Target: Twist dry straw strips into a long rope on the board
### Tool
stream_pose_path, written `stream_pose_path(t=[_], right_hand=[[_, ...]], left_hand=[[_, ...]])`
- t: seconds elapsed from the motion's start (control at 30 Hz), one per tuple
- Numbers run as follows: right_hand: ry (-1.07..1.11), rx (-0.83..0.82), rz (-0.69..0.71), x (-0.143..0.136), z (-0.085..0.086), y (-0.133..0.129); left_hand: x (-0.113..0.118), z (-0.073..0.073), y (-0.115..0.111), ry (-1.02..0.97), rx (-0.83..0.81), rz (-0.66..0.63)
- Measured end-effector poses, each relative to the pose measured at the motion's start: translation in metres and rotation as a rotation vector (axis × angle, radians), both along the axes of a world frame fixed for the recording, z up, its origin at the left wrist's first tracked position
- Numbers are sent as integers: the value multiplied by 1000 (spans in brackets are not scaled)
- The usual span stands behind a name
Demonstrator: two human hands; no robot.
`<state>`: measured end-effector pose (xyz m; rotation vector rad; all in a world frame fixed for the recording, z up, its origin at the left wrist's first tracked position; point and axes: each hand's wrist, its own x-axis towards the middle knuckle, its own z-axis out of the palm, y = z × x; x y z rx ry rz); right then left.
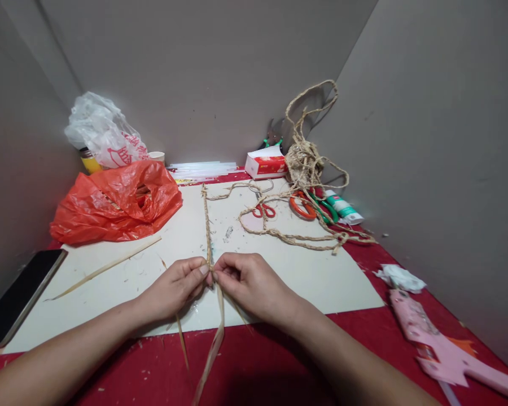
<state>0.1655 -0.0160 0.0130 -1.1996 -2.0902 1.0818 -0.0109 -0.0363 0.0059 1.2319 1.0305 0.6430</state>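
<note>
My left hand [182, 285] pinches the near end of a straw braid [207, 231], thumb on top. Right beside it, my right hand [248, 282] is closed on the same spot, its fingertips pressed on the straw. From there the braid runs straight away from me over the white board [186, 242]. Loose strands hang toward me: a wide, flat straw strip [214, 355] and a thin stalk [182, 341] under my left hand. A separate pale straw strip [110, 264] lies to the left on the board.
At left are a phone [25, 293] and a red plastic bag [114, 203]. Behind stand clear glue sticks [205, 169] and a red-white box [266, 163]. To the right lie a heap of braided rope [303, 163], red-handled scissors [263, 211] and a pink glue gun [440, 349].
</note>
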Motion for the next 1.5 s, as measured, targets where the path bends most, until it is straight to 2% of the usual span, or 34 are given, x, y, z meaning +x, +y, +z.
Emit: stream_pose_path(t=[0.23,0.53,0.7,0.93,1.0,1.1,1.27,1.5], right_hand=[[79,34,-21,-1,-5,0],[24,143,3,-1,-6,-2],[108,106,92,2,1,-2],[18,219,14,8,2,6],[-11,175,49,10,0,8],[-17,25,132,12,-2,11],[135,-186,213,13,-7,14],[148,-233,186,13,-3,17]], left_hand=[[-1,-3,-1,-47,24,-21],[0,-2,0,22,83,-5],[2,0,2,44,26,57],[0,-1,3,-26,-38,85],[0,-1,3,-30,-48,85],[0,-1,3,-31,-51,76],[0,0,4,-27,-46,52],[-1,2,4,11,-53,29]])
